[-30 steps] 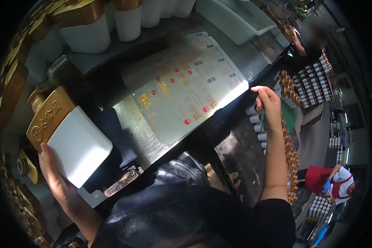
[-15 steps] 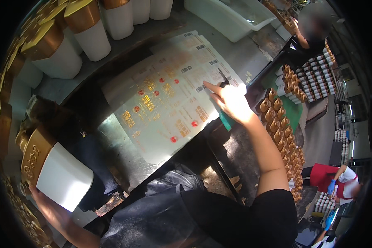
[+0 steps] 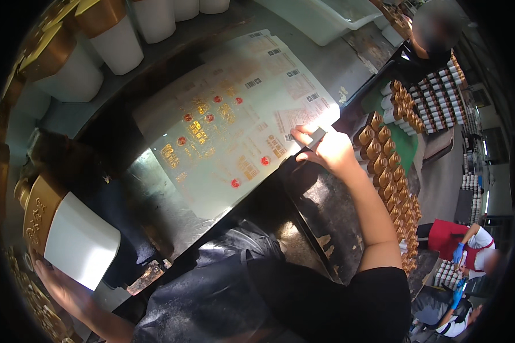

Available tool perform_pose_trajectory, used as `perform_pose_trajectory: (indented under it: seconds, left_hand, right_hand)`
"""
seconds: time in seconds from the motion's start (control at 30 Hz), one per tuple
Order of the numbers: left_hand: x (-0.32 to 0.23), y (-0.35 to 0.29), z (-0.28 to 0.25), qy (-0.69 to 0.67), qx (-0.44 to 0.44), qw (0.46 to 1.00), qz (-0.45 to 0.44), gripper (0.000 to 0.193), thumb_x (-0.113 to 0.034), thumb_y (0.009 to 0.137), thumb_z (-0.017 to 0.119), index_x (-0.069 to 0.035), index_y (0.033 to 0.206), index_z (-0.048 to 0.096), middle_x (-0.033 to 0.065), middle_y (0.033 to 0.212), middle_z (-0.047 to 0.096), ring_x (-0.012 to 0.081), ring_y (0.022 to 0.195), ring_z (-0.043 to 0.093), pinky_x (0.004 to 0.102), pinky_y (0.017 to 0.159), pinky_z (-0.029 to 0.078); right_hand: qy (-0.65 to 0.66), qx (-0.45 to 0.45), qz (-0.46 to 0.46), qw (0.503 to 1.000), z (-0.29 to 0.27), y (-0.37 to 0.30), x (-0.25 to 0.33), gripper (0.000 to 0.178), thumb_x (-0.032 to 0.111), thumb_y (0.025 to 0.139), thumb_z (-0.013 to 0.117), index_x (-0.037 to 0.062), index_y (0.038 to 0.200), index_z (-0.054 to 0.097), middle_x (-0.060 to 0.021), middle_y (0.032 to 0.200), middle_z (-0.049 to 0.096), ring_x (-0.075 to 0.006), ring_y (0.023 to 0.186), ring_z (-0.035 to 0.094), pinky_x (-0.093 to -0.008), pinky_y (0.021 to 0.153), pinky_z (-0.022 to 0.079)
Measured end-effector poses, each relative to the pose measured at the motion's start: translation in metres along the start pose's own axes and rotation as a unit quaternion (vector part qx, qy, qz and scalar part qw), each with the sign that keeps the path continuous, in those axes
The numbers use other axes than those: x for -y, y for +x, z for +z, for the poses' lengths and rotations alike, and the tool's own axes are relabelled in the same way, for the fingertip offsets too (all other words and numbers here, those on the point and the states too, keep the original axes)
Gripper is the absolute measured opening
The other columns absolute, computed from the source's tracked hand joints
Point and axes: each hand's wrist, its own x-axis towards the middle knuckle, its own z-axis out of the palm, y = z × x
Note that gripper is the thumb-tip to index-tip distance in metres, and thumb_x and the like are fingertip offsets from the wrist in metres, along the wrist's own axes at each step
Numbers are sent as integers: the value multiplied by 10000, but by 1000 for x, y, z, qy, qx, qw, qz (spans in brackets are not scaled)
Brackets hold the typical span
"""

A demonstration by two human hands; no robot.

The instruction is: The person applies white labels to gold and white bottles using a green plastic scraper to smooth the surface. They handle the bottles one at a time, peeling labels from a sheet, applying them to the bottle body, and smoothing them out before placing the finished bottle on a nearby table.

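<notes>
At the left, a bottle point(image 3: 81, 240) with a white body and an embossed gold shoulder lies tilted beside dark blue cloth. My left hand point(image 3: 60, 283) holds it from below at its gold end, the fingertips partly hidden. A pale printed sheet point(image 3: 223, 157) with gold lettering, red round marks and small dark blocks lies flat on the metal worktop. Over its right edge is my right hand point(image 3: 331, 150), fingers bent together around a small pale piece point(image 3: 319, 136). Glare hides what that piece is.
Large white-and-gold bottles point(image 3: 117, 43) line the far left. A white tub point(image 3: 320, 20) sits at the back. Rows of gold-topped bottles point(image 3: 386, 166) fill the right side, with a co-worker point(image 3: 432, 43) behind and people in aprons point(image 3: 449, 240) farther right.
My right hand has drawn back toward me from pointing over the sheet, and its fingers have bent in. The dark tool and green item by it no longer show. My left hand still holds the bottle.
</notes>
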Motion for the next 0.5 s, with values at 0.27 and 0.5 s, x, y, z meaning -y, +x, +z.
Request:
perform_pose_trajectory:
  seconds: [0.27,0.5]
  left_hand:
    - [-76,-1,33,-157,-115,981,-8,503,-319,1038,411,-87,1480,353,185,1479,403,307,1380,403,465,1133,345]
    - [-76,34,14,34,-16,969,243,461,-318,1031,391,-104,1432,472,145,1433,503,300,1362,447,460,1157,314]
  right_hand:
    - [-21,-44,-4,999,1,-5,-4,226,193,702,815,176,913,737,-25,827,702,-217,761,672,-325,604,544]
    - [35,-24,-9,999,1,-7,-3,384,287,699,803,163,1052,720,-40,929,712,-258,797,670,-353,678,549]
